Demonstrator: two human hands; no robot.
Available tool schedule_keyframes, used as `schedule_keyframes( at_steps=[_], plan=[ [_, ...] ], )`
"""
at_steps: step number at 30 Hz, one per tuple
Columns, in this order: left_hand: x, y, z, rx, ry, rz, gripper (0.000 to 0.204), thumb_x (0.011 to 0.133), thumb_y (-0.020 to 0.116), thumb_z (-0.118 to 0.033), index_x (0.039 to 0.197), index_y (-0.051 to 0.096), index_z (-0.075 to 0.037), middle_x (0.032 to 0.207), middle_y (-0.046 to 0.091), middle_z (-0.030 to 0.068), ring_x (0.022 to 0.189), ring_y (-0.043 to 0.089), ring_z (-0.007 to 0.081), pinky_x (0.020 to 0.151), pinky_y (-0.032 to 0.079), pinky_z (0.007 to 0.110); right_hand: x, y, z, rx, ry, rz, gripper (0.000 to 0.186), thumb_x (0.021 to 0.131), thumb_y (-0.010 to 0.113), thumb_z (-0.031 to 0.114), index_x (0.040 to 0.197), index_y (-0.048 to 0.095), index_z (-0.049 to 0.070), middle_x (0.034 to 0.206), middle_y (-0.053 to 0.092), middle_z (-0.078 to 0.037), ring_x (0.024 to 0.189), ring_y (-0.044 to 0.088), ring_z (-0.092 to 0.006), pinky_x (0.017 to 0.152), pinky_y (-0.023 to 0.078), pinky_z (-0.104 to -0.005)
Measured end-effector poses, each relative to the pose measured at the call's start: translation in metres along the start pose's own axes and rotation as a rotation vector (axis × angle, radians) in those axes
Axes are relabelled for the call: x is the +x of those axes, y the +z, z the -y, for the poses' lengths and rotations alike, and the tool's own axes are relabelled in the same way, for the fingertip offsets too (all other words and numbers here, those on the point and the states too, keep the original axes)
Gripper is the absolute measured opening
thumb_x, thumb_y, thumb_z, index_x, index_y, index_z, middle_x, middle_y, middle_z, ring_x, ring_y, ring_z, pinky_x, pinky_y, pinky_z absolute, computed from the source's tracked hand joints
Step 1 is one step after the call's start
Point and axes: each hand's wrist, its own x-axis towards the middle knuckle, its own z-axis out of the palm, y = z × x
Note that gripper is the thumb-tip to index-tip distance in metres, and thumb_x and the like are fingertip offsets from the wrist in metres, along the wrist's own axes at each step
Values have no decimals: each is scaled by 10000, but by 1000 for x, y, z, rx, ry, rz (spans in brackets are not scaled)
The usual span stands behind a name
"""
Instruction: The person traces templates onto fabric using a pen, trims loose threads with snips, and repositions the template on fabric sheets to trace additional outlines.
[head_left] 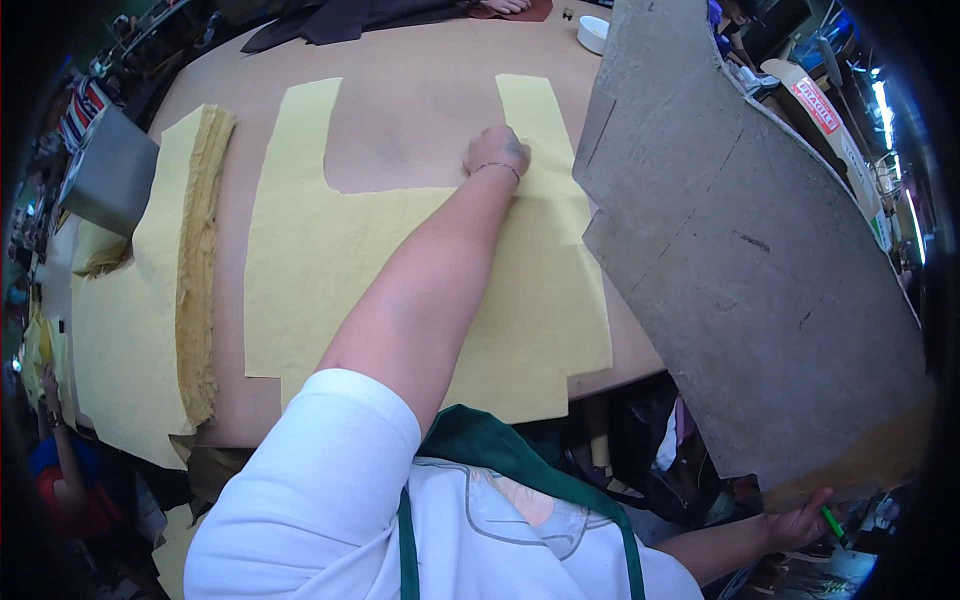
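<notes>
A yellow fabric piece (420,260) with a U-shaped cut-out lies flat on the table. My left hand (497,150) is closed in a fist over the inner edge of its right-hand strip; the fingers curl underneath, so anything in them is hidden. At the lower right, my right hand (803,520) is beside the bottom edge of a large grey board (740,250), and a green pen (833,522) shows at its fingers. The board stands tilted along the right of the table, its left edge close to the fabric. Whether the right hand also grips the board is unclear.
A thick stack of yellow fabric (205,260) is at the left, beside a grey box (110,165). Dark cloth (330,20), a white round container (593,35) and another person's hand (508,5) are at the far edge. Another person's arm (62,450) shows lower left.
</notes>
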Motion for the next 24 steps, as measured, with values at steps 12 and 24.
schedule_keyframes(
  at_steps=[12,24],
  plan=[
    [17,13,2,433,302,-184,508,807,492,-387,1257,366,-188,1311,311,79,1230,247,264,917,246,581,14,1,-16,82,106,-171,471,796,580,173,1176,409,-47,1256,396,-156,1137,382,-253,981,254,-390],
    [-92,-146,252,456,-184,-820,497,701,647,-335,1103,502,-81,1118,469,190,1060,430,318,904,348,385,27,-35,-40,150,100,-83,402,776,615,158,1093,473,-44,1152,477,-145,1046,444,-244,909,314,-392]
  ],
)
